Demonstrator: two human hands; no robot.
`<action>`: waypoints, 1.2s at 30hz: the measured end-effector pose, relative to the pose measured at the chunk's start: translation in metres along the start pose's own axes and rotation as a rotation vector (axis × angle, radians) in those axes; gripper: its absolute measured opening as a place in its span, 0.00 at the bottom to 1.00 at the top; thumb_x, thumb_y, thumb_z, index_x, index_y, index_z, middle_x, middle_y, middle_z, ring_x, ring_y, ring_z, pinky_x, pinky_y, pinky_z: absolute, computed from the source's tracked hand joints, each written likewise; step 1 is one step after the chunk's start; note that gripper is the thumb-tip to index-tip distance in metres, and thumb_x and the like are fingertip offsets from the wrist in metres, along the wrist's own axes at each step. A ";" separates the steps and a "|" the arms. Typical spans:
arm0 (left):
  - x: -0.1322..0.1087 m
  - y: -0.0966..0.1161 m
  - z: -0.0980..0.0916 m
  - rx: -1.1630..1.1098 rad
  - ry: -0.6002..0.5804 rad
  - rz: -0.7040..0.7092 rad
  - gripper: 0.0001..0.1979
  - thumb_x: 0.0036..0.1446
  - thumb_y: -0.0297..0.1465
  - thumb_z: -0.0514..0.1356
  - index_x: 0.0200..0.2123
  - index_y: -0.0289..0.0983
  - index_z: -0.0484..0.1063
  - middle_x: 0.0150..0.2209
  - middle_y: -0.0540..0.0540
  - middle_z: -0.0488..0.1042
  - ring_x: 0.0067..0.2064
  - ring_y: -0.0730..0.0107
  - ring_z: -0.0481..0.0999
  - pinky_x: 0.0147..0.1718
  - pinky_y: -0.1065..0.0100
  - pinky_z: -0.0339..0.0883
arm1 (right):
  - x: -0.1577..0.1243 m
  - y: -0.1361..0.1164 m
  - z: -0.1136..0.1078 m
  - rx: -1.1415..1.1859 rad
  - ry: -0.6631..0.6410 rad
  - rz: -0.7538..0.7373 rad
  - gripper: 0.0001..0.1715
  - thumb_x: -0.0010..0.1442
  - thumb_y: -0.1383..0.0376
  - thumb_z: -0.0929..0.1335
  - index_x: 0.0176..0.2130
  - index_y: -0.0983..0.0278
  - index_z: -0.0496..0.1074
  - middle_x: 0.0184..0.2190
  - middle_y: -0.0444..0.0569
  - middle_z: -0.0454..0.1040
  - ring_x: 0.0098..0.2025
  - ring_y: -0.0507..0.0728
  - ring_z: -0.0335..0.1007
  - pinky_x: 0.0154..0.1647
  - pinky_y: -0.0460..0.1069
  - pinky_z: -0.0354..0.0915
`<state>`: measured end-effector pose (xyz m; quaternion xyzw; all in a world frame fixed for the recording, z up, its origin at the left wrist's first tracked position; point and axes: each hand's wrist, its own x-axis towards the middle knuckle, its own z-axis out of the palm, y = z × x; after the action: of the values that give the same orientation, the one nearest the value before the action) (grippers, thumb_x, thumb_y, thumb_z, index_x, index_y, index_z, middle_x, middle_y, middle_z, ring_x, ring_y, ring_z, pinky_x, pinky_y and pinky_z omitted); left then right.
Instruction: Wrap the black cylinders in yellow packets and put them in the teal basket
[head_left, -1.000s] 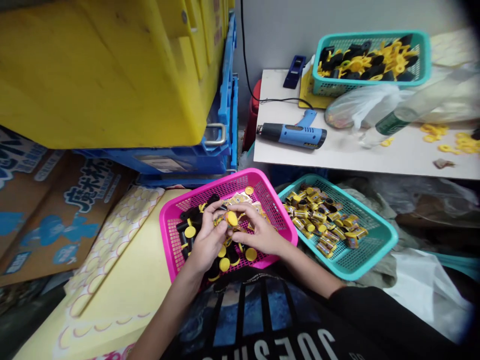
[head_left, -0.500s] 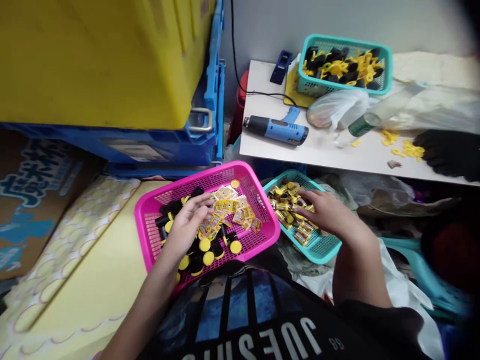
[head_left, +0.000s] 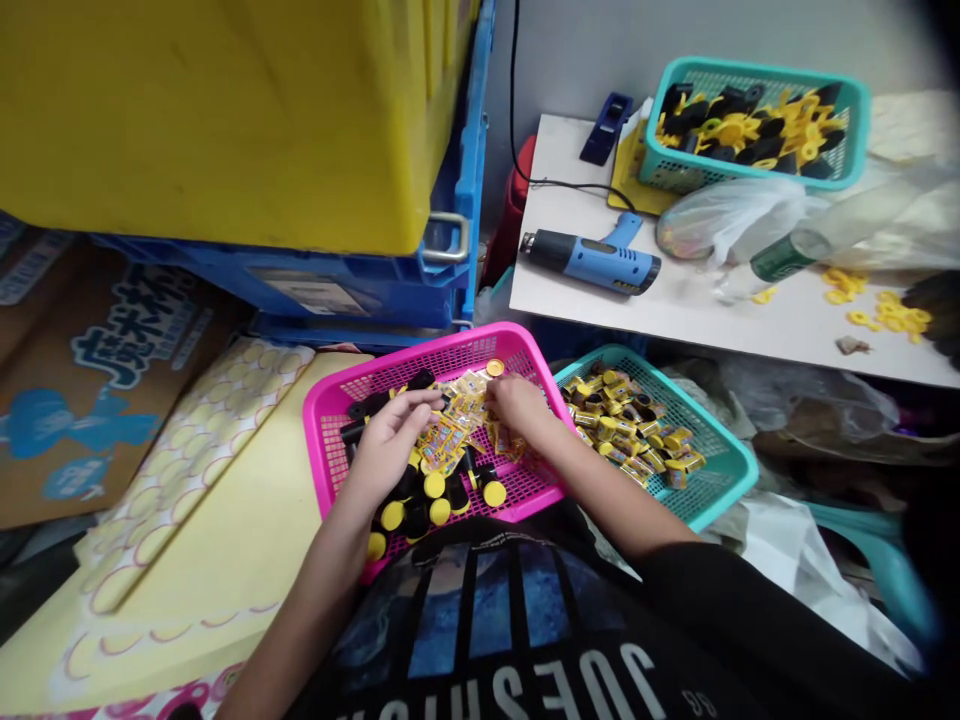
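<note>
My left hand (head_left: 394, 437) hovers over the pink basket (head_left: 324, 400), its fingers stretched forward and the thumb apart, beside a pile of clear and yellow printed film labels (head_left: 448, 438). A small dark spot shows at its fingertips; what it is I cannot make out. At the right edge of that pile my right hand (head_left: 519, 405) is closed, fingertips down and hidden. Black cylinders with yellow caps (head_left: 434, 485) lie around the labels in the same basket. To the right, a teal basket (head_left: 720, 485) holds several small yellow-wrapped pieces (head_left: 637, 425).
A blue heat gun (head_left: 600, 262) lies on the white table (head_left: 577, 310), near another teal basket (head_left: 757, 180) of black and yellow parts. Plastic bags (head_left: 739, 215) and loose yellow rings (head_left: 892, 315) are there too. Blue crates (head_left: 360, 295) and a cardboard box (head_left: 150, 390) stand at left.
My right hand has moved left, from above the teal basket to the labels in the pink basket. My left hand stays over the pink basket. The whole view has shifted slightly.
</note>
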<state>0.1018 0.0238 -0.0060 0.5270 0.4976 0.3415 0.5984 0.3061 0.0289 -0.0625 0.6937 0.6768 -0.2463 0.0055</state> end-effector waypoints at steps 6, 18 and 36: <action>0.005 0.002 0.005 -0.008 -0.047 0.009 0.17 0.53 0.42 0.63 0.42 0.37 0.76 0.39 0.43 0.80 0.40 0.64 0.79 0.44 0.62 0.71 | 0.005 0.004 0.004 0.012 0.011 -0.013 0.11 0.57 0.66 0.71 0.41 0.68 0.74 0.42 0.62 0.75 0.48 0.63 0.70 0.46 0.51 0.65; 0.003 -0.001 0.021 -0.163 -0.042 -0.136 0.21 0.50 0.43 0.66 0.43 0.36 0.73 0.34 0.45 0.78 0.34 0.67 0.78 0.35 0.65 0.74 | -0.040 0.004 -0.017 0.607 0.526 -0.538 0.09 0.55 0.72 0.67 0.27 0.60 0.72 0.36 0.49 0.70 0.43 0.58 0.66 0.46 0.54 0.63; 0.003 0.009 0.041 -0.142 0.141 0.025 0.24 0.42 0.29 0.70 0.46 0.39 0.73 0.23 0.55 0.74 0.25 0.77 0.74 0.26 0.76 0.68 | -0.051 -0.016 -0.020 1.076 0.319 -0.160 0.25 0.63 0.50 0.62 0.24 0.64 0.67 0.23 0.43 0.66 0.28 0.51 0.62 0.31 0.47 0.57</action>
<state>0.1427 0.0166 0.0003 0.4639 0.5065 0.4197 0.5934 0.2999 -0.0107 -0.0220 0.5739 0.4989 -0.4482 -0.4700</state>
